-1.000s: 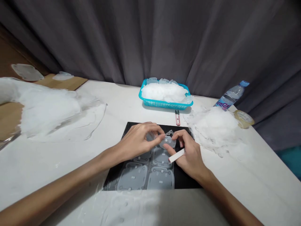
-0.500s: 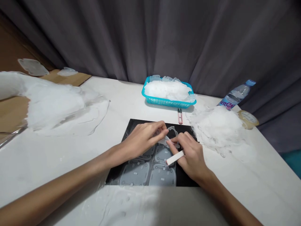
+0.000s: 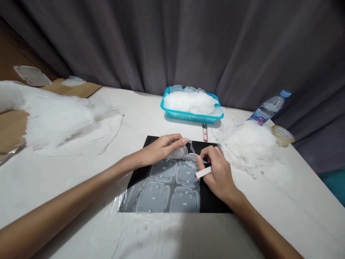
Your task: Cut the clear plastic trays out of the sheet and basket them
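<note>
A clear plastic sheet [image 3: 164, 190] of moulded rounded-square pieces lies on a black mat [image 3: 212, 201] in front of me. My left hand [image 3: 164, 146] is closed, pinching a clear plastic piece [image 3: 179, 153] at the sheet's far edge. My right hand [image 3: 215, 171] is closed too: its fingertips pinch the neighbouring clear piece [image 3: 192, 157], and a small white stick-like tool [image 3: 203, 173] sits in its fingers. The two hands almost touch above the sheet's far row.
A turquoise basket [image 3: 188, 116] full of clear pieces stands at the back. Red thread snips [image 3: 205, 132] lie before it. Heaps of clear plastic scrap sit at the left [image 3: 59, 118] and right [image 3: 245, 144]. A water bottle [image 3: 266, 108] and a tape roll [image 3: 281, 135] are at far right.
My left hand has moved a little away from me along the sheet's far edge with a clear piece. My right hand shifted slightly, the white tool still in it.
</note>
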Tool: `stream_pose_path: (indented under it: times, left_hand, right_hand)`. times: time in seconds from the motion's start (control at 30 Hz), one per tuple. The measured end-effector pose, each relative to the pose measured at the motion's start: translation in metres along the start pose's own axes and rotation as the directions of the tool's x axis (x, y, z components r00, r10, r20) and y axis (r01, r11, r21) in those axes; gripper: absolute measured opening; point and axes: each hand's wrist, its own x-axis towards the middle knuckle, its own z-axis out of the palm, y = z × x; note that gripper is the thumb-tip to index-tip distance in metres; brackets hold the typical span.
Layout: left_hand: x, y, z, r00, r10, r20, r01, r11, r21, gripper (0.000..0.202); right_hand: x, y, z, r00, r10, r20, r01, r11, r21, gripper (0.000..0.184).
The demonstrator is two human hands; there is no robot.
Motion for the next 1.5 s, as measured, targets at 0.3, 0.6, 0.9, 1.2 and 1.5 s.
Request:
stream_pose_path:
  times: [0.3, 0.6, 0.9, 1.2, 1.5]
  left_hand:
    - [-0.006, 0.001, -0.003, 0.997, 0.023, 0.080, -0.022, 1.000, -0.005, 0.043]
    - [-0.007, 0.004, -0.006, 0.999, 0.012, 0.035, -0.010, 0.997, -0.075, 0.043]
    - [-0.011, 0.017, -0.002, 0.999, 0.000, 0.044, 0.004, 0.996, -0.094, 0.036]
    - [-0.014, 0.023, -0.001, 0.992, 0.047, 0.113, -0.040, 0.997, -0.059, 0.030]
    - [-0.016, 0.025, 0.016, 0.997, -0.064, -0.048, 0.063, 0.998, -0.028, 0.024]
  right_hand:
    - [-0.001, 0.005, 0.002, 0.990, 0.133, 0.053, -0.139, 0.982, 0.127, 0.012]
    - [-0.002, 0.009, 0.005, 0.953, 0.269, 0.140, -0.297, 0.921, 0.252, 0.020]
    - [0.007, -0.005, -0.005, 0.976, 0.200, 0.090, -0.217, 0.937, 0.274, 0.017]
    - [0.008, -0.009, -0.012, 0.991, 0.092, 0.093, -0.119, 0.933, 0.339, 0.004]
    - [-0.001, -0.023, -0.006, 0.984, -0.175, 0.021, 0.176, 0.974, -0.139, 0.013]
